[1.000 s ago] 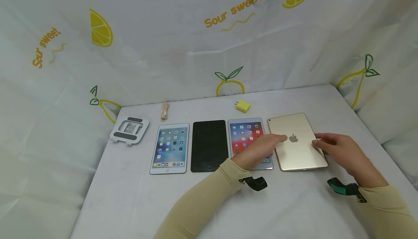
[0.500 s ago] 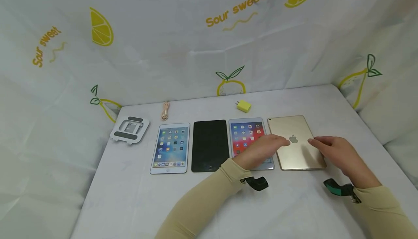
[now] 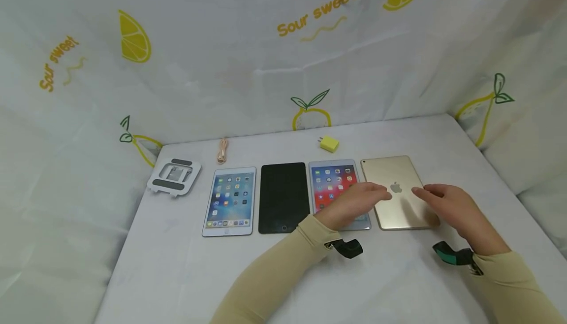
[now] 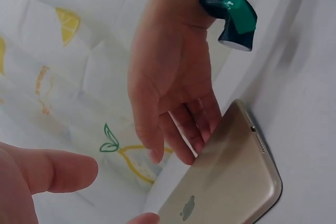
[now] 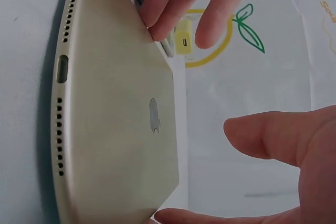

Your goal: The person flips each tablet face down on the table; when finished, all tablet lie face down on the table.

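Observation:
A gold tablet [image 3: 395, 206] lies back up at the right end of a row, its apple logo showing. My left hand [image 3: 354, 203] reaches over the white tablet with a red-and-blue screen [image 3: 334, 181], its fingers at the gold tablet's left edge. At the opposite edge is my right hand [image 3: 456, 210], and in the left wrist view its relaxed, nearly straight fingers [image 4: 181, 129] meet the tablet's side. Both thumbs stand off the gold back. In the right wrist view the left fingers [image 5: 173, 3] touch the edge. The left hand hides part of the screen beside it.
A black-screened tablet [image 3: 284, 196] and a white tablet with a blue screen [image 3: 230, 201] continue the row leftward. Behind them lie a yellow plug adapter [image 3: 329, 144] and a coiled pink cable [image 3: 222, 151]. A white folding stand [image 3: 174, 177] sits far left.
The gold tablet has straightened slightly and its right side has shifted a little left. My right hand has moved left along with it. The left hand has stayed nearly in place.

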`<state>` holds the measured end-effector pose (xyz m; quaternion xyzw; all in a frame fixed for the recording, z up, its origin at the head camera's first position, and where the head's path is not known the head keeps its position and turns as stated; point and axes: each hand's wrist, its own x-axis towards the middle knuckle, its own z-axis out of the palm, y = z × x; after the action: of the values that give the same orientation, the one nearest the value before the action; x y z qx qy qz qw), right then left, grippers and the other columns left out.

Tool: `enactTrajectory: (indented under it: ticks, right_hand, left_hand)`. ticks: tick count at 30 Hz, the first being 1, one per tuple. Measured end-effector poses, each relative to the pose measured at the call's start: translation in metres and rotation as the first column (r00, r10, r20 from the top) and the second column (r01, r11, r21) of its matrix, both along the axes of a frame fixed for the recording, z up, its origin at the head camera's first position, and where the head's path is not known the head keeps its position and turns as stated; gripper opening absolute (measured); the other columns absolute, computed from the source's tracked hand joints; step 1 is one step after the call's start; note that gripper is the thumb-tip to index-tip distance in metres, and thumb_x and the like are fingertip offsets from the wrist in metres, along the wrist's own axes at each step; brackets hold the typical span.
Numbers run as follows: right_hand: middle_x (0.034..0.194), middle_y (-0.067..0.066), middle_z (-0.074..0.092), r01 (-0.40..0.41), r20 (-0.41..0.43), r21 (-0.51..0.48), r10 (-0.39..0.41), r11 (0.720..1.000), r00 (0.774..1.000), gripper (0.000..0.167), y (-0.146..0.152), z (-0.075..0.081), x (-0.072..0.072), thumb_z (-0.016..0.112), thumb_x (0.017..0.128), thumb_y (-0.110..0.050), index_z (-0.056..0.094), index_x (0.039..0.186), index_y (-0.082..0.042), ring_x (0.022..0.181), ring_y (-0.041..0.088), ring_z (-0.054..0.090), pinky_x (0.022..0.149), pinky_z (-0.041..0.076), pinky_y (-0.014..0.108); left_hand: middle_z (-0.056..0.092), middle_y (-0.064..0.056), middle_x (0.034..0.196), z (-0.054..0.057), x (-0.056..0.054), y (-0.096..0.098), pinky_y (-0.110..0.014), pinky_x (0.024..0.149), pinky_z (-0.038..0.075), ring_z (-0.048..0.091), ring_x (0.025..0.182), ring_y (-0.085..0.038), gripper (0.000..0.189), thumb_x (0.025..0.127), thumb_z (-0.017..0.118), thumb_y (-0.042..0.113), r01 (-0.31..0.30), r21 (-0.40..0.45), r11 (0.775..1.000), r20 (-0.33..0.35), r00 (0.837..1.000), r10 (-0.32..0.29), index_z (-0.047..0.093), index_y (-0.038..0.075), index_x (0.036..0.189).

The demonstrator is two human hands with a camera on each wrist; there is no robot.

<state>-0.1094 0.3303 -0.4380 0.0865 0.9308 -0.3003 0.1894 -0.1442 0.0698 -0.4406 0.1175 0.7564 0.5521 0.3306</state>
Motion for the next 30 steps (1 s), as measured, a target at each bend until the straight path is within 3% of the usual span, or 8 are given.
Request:
enactTrajectory:
  ticks: [5, 8, 12, 18, 21, 25, 30]
  right_hand:
    - [0.155, 0.05, 0.037, -0.022, -0.001, 0.026, 0.022, 0.999, 1.0, 0.099, -0.007, 0.006, 0.002, 0.04, 0.11, -0.065, 0.029, 0.157, 0.023, 0.135, 0.066, 0.046, 0.096, 0.055, 0.072]
    - [0.151, 0.051, 0.041, -0.043, -0.046, 0.045, 0.045, 0.998, 0.998, 0.099, -0.019, 0.01, 0.001, 0.044, 0.11, -0.063, 0.028, 0.157, 0.023, 0.132, 0.065, 0.05, 0.096, 0.055, 0.071]
    - [0.15, 0.049, 0.046, -0.08, -0.108, 0.052, 0.085, 0.995, 0.991, 0.095, -0.053, 0.02, -0.009, 0.049, 0.11, -0.06, 0.031, 0.158, 0.02, 0.134, 0.063, 0.052, 0.101, 0.053, 0.073]
    - [0.156, 0.045, 0.044, -0.156, -0.073, 0.011, 0.157, 0.988, 0.985, 0.095, -0.12, 0.027, -0.032, 0.056, 0.107, -0.058, 0.03, 0.161, 0.016, 0.141, 0.062, 0.049, 0.108, 0.051, 0.074]
    - [0.155, 0.043, 0.047, -0.198, -0.071, -0.001, 0.198, 0.98, 0.978, 0.095, -0.142, 0.023, -0.04, 0.06, 0.105, -0.057, 0.033, 0.16, 0.016, 0.14, 0.061, 0.051, 0.109, 0.051, 0.073]
    - [0.149, 0.041, 0.055, -0.218, -0.097, 0.049, 0.222, 0.975, 0.97, 0.091, -0.156, 0.015, -0.048, 0.062, 0.103, -0.056, 0.041, 0.155, 0.015, 0.132, 0.059, 0.058, 0.105, 0.055, 0.071]
    - [0.146, 0.044, 0.052, -0.191, -0.103, 0.091, 0.2, 0.977, 0.974, 0.092, -0.164, 0.004, -0.046, 0.063, 0.1, -0.059, 0.044, 0.155, 0.013, 0.131, 0.063, 0.051, 0.101, 0.054, 0.074]
  left_hand:
    - [0.067, 0.01, 0.144, 0.002, 0.001, -0.002, -0.04, 0.11, 0.057, 0.063, 0.128, -0.011, 0.05, 0.104, 0.063, 0.047, 0.013, -0.011, 1.0, -0.018, 1.0, -0.014, 0.066, 0.022, 0.147]
    - [0.066, 0.01, 0.146, 0.005, 0.003, -0.008, -0.04, 0.109, 0.058, 0.063, 0.128, -0.011, 0.053, 0.104, 0.062, 0.048, 0.011, -0.036, 0.999, -0.049, 0.999, -0.013, 0.065, 0.021, 0.149]
    - [0.066, 0.007, 0.147, 0.011, 0.007, -0.029, -0.042, 0.107, 0.058, 0.063, 0.129, -0.013, 0.058, 0.103, 0.063, 0.052, -0.053, -0.077, 0.996, -0.107, 0.993, 0.045, 0.062, 0.021, 0.152]
    - [0.062, 0.0, 0.154, 0.017, 0.008, -0.077, -0.056, 0.115, 0.054, 0.061, 0.138, -0.025, 0.063, 0.108, 0.052, 0.059, -0.201, -0.079, 0.976, -0.143, 0.972, 0.189, 0.055, 0.02, 0.157]
    - [0.053, -0.003, 0.164, 0.018, 0.006, -0.094, -0.06, 0.125, 0.043, 0.052, 0.15, -0.03, 0.067, 0.111, 0.042, 0.061, -0.252, -0.055, 0.966, -0.132, 0.961, 0.243, 0.051, 0.017, 0.161]
    - [0.038, -0.005, 0.175, 0.016, 0.005, -0.103, -0.063, 0.132, 0.029, 0.034, 0.163, -0.032, 0.073, 0.111, 0.036, 0.063, -0.246, -0.039, 0.969, -0.072, 0.967, 0.243, 0.042, 0.016, 0.167]
    - [0.037, -0.006, 0.175, 0.014, 0.009, -0.104, -0.068, 0.13, 0.031, 0.034, 0.161, -0.035, 0.075, 0.11, 0.037, 0.066, -0.222, -0.059, 0.973, -0.025, 0.975, 0.221, 0.04, 0.018, 0.168]
